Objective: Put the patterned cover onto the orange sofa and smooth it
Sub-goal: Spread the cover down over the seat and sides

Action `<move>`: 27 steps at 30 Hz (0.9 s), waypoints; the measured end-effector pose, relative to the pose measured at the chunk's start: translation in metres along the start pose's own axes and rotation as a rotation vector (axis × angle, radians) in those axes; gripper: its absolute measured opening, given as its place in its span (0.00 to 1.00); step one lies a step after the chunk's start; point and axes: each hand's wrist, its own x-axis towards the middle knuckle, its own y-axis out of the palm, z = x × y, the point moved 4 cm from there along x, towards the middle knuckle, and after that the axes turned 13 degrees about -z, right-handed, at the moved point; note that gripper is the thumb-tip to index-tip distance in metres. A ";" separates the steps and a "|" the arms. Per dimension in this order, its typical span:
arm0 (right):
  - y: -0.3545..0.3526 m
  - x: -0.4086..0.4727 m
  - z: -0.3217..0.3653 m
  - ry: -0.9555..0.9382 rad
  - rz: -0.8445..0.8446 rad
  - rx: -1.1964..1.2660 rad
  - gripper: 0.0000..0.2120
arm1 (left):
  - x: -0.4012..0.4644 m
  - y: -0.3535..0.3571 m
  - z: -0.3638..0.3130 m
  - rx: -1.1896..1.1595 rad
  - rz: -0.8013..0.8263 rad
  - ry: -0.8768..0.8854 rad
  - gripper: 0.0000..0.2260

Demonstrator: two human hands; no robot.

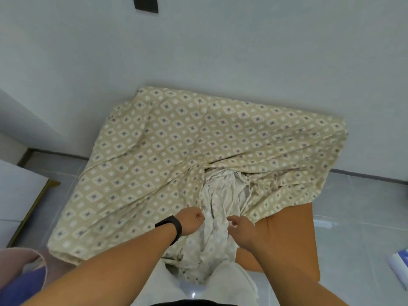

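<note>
Far left, the corner of a white piece of furniture [19, 184] with a gold-coloured edge pokes into view over the pale grey tiled floor [353, 199], and a dark skirting line runs along the foot of the plain white wall [220, 51]. Up top, a dark object on the wall [145, 4] is cut off by the frame. Down in the bottom-left corner sits something pinkish with a purple patch [24, 274], too blurred to name.

Centre stage, the patterned cover [176, 140], beige with rows of diamonds and small circles, is draped across most of the orange sofa [291, 237]. It lies fairly flat on the left and up toward the wall, but it is bunched into a ridge of folds in the middle, where its pale underside is turned up and trails down toward the person's legs. The sofa's near right corner is bare orange.

Now the hands: the left hand [191, 220], with a black wristband [171, 228], is curled into a fist, gripping the bunched fabric at the edge of the pale fold. Just beside it, the right hand [241, 229] has its fingers bent into the same gathered cloth, pinching it where pattern meets underside. At the far right edge, a white-and-blue object [399, 263] lies on the floor.
</note>
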 end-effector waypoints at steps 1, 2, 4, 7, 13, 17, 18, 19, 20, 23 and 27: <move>0.000 0.009 -0.008 -0.004 0.021 0.002 0.22 | 0.003 0.006 -0.001 -0.028 -0.020 -0.042 0.15; 0.006 0.023 -0.019 -0.019 0.060 -0.003 0.22 | 0.008 0.014 -0.002 -0.055 -0.050 -0.089 0.15; 0.019 0.050 -0.041 -0.044 0.144 -0.022 0.24 | 0.021 0.034 -0.004 -0.108 -0.101 -0.154 0.13; 0.039 0.089 -0.064 -0.068 0.246 -0.090 0.26 | 0.035 0.064 -0.001 -0.199 -0.151 -0.270 0.12; 0.094 0.177 -0.112 -0.077 0.373 -0.219 0.28 | 0.060 0.142 0.015 -0.240 -0.182 -0.464 0.13; 0.131 0.208 -0.122 -0.078 0.437 -0.313 0.30 | 0.072 0.167 0.025 -0.242 -0.177 -0.537 0.12; 0.138 0.213 -0.122 -0.091 0.443 -0.332 0.30 | 0.074 0.170 0.026 -0.235 -0.176 -0.541 0.12; 0.146 0.217 -0.122 -0.110 0.451 -0.356 0.29 | 0.077 0.172 0.028 -0.240 -0.186 -0.545 0.11; 0.150 0.221 -0.122 -0.119 0.449 -0.380 0.29 | 0.080 0.171 0.028 -0.241 -0.196 -0.539 0.11; 0.154 0.226 -0.121 -0.117 0.436 -0.420 0.28 | 0.083 0.169 0.026 -0.248 -0.221 -0.532 0.11; 0.143 0.221 -0.123 -0.041 0.388 -0.307 0.24 | 0.075 0.169 0.016 -0.256 -0.205 -0.522 0.11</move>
